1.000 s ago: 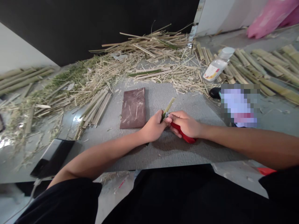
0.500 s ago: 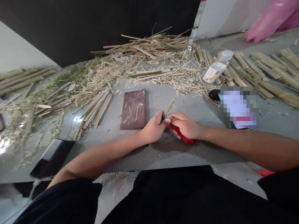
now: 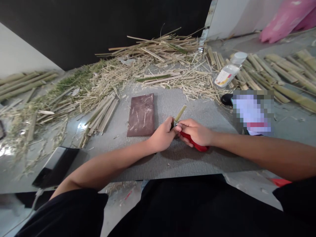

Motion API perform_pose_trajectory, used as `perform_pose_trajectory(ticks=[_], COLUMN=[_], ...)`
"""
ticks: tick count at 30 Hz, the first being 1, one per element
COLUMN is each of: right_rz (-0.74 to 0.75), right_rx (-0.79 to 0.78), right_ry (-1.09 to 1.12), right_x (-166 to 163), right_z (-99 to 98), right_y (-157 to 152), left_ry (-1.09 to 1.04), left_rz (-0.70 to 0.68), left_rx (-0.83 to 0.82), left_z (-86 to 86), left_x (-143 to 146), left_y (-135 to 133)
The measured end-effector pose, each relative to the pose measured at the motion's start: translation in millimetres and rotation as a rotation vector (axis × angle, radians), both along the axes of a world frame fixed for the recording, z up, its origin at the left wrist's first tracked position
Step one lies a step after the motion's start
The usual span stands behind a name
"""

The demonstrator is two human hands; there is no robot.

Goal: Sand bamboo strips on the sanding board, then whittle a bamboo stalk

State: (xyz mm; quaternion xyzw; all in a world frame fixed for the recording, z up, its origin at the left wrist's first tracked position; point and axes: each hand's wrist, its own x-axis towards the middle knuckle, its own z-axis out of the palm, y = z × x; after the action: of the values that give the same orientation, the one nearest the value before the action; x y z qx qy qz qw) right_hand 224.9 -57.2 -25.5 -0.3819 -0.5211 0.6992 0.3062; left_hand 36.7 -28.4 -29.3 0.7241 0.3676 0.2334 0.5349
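Observation:
A short bamboo strip (image 3: 180,113) points up and away from between my fingers, held by my left hand (image 3: 164,134), which is closed round its lower part. My right hand (image 3: 197,132) is wrapped round the red handle (image 3: 200,147) of a knife, whose end sticks out below the palm. Only a small bit of metal shows where the hands meet, at the bamboo; the rest of the blade is hidden by my fingers. Left of my hands a brown cloth-like pad (image 3: 141,115) with pale scratches lies flat on the grey table (image 3: 145,166).
Bamboo strips (image 3: 103,113) lie to the left, with shavings (image 3: 106,79) heaped behind. Split bamboo pieces (image 3: 283,70), a clear bottle (image 3: 228,74) and a blurred-out phone (image 3: 253,115) are at the right. A black-and-white device (image 3: 55,166) with a cable sits front left.
The bamboo strip's tip has tilted slightly to the right. The red handle's end has shifted a little to the right. Both hands keep their hold.

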Motion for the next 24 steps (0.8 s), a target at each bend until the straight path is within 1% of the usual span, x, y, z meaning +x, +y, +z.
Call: perform_pose_trajectory(ticks=[2, 3, 5, 8, 10, 11, 13, 18, 20, 22, 24], right_rz=[-0.056, -0.049, 0.043, 0.249, 0.31, 0.313, 0.263, 0.013, -0.034, 0.007, 0.128], right_rx=[0.026, 0.024, -0.008, -0.08, -0.112, -0.118, -0.117, -0.047, -0.026, -0.035, -0.068], right_ry=[0.001, -0.003, -0.017, -0.027, -0.025, -0.027, -0.03, 0.013, 0.021, 0.009, -0.01], right_x=[-2.1, -1.3, 3.4, 13.5, 17.4, 17.8, 15.1, 0.6, -1.0, 2.4, 8.9], right_z=[-1.0, -0.4, 2.2, 7.8, 10.4, 10.8, 9.8, 1.6, 0.3, 1.7, 4.9], right_y=[-2.9, -2.3, 2.8, 14.3, 19.2, 19.8, 17.0, 0.5, -1.6, 1.4, 7.9], left_ry=[0.005, 0.013, 0.02, 0.002, -0.002, 0.004, 0.02, 0.046, 0.058, 0.062, 0.06], left_rz=[0.017, 0.023, 0.012, -0.029, -0.032, -0.026, -0.013, 0.036, 0.051, 0.05, 0.033], left_rx=[0.003, 0.01, 0.019, 0.013, 0.014, 0.016, 0.019, 0.027, 0.036, 0.046, 0.062], left_z=[1.6, 2.0, 1.6, -1.7, -3.7, -4.2, -4.2, -2.9, -2.5, -1.7, -0.7], left_x=[0.4, 0.3, -0.8, -2.7, -3.4, -3.4, -2.7, 0.1, 0.2, -0.5, -1.6], left_y=[-0.2, -0.3, -0.3, -0.8, -1.4, -1.7, -2.3, -3.0, -2.9, -3.2, -3.9])
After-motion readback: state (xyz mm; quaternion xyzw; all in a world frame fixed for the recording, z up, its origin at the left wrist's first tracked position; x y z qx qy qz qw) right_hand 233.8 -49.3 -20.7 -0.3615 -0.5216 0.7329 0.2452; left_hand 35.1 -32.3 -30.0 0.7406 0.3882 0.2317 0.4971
